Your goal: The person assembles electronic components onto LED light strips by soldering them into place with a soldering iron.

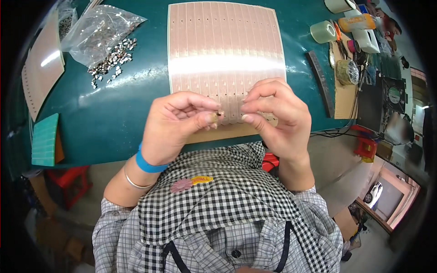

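Above the near edge of a large pinkish panel (pixel 223 38), ruled into long strips with rows of small holes, both hands are raised. My left hand (pixel 175 120) is closed in a pinch, with a tiny dark part (pixel 220 113) between thumb and forefinger; its exact kind is too small to tell. A short gap away, my right hand (pixel 284 116) has thumb and forefinger brought together and the other fingers curled. Anything between its fingertips is too small to make out. The panel lies flat on the green table (pixel 150 54), its near edge partly hidden by the hands.
At the left, small metal parts (pixel 114 59) spill beside a clear plastic bag (pixel 102 34). Another panel (pixel 43 68) and a green board (pixel 45 141) lie further left. A dark bar (pixel 321 84), tape rolls (pixel 322 32) and a cardboard piece (pixel 344 98) sit at the right.
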Demonstrator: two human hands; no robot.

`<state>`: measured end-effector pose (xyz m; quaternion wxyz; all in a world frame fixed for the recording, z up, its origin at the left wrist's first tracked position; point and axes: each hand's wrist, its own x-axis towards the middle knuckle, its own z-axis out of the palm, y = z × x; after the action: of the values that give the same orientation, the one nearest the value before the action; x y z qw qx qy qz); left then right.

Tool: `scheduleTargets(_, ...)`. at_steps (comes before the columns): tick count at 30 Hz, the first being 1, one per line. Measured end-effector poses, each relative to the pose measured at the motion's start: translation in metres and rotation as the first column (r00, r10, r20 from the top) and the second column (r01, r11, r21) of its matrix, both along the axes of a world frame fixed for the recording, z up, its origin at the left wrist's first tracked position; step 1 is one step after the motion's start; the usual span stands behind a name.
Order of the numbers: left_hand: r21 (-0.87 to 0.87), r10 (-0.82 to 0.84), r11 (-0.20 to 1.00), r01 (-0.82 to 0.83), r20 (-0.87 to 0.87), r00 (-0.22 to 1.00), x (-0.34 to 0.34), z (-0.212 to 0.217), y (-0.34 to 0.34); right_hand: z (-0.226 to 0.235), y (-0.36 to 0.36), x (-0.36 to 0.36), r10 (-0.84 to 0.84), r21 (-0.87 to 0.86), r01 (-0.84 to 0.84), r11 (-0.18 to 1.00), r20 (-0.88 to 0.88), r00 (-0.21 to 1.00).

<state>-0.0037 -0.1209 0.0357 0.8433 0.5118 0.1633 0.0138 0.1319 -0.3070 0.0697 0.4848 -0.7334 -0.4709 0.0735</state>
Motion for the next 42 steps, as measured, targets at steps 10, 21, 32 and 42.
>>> scheduleTargets(10, -0.362, -0.018, 0.932, 0.018, 0.002, 1.0, -0.001, -0.009, -0.017, 0.0, 0.013, -0.016, 0.046, 0.085, -0.053, 0.995, 0.088, 0.995)
scheduleTargets(21, -0.265, -0.193, 0.945, 0.19, 0.018, 0.981, 0.007, 0.003, 0.0, 0.003, 0.009, -0.004, 0.108, 0.042, -0.109, 0.993, 0.032, 0.994)
scheduleTargets(32, 0.973, 0.258, -0.217, -0.074, 0.13, 0.957, 0.009, -0.04, 0.141, -0.03, -0.018, 0.039, -0.03, -0.294, 0.108, 0.95, 0.255, 0.966)
scheduleTargets(42, 0.988, 0.227, -0.088, -0.126, 0.143, 0.963, 0.016, -0.043, 0.129, -0.035, -0.02, 0.042, -0.018, -0.343, 0.13, 0.93, 0.31, 0.95)
